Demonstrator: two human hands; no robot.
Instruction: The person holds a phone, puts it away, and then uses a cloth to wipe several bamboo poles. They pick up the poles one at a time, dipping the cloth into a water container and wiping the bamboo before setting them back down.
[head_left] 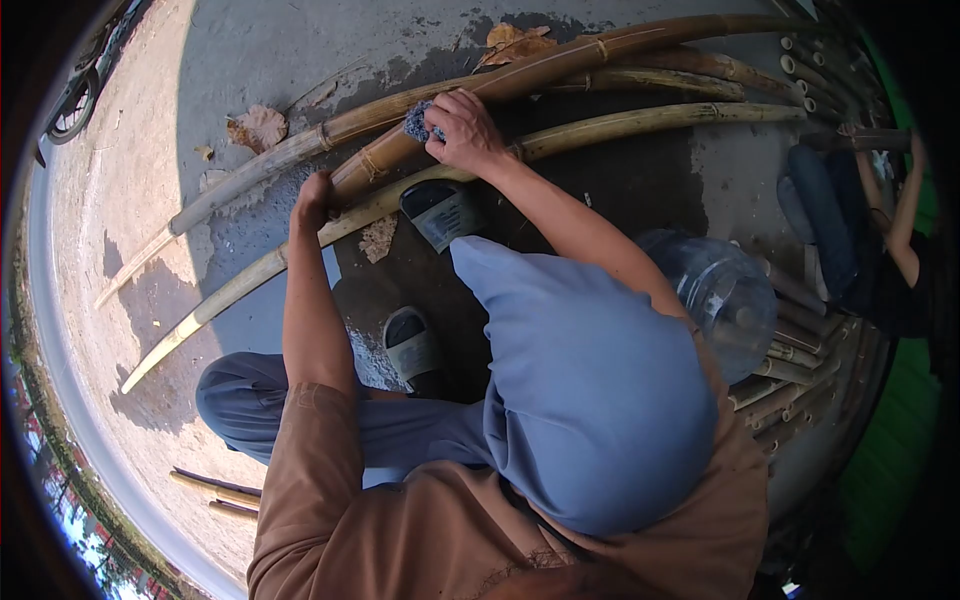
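Observation:
A brown bamboo pole (560,68) slants across in front of me, wet-looking and ringed with nodes. My left hand (315,196) is closed around its near left end. Farther along, my right hand (468,132) presses a crumpled blue-grey scrubbing cloth (417,121) against the pole's surface; part of the cloth is hidden under the fingers. Two paler bamboo poles run alongside, one beyond it (250,172) and one on my side (600,132). Below the poles are my sandaled feet, with a dark sandal (440,212) close to the nearer pole.
A clear plastic water jug (722,305) lies to my right, beside stacked cut bamboo (790,385). At far right another person (880,220) holds a dark piece of bamboo. Dry leaves (257,128) lie on the wet concrete. A wheel (72,108) shows at upper left.

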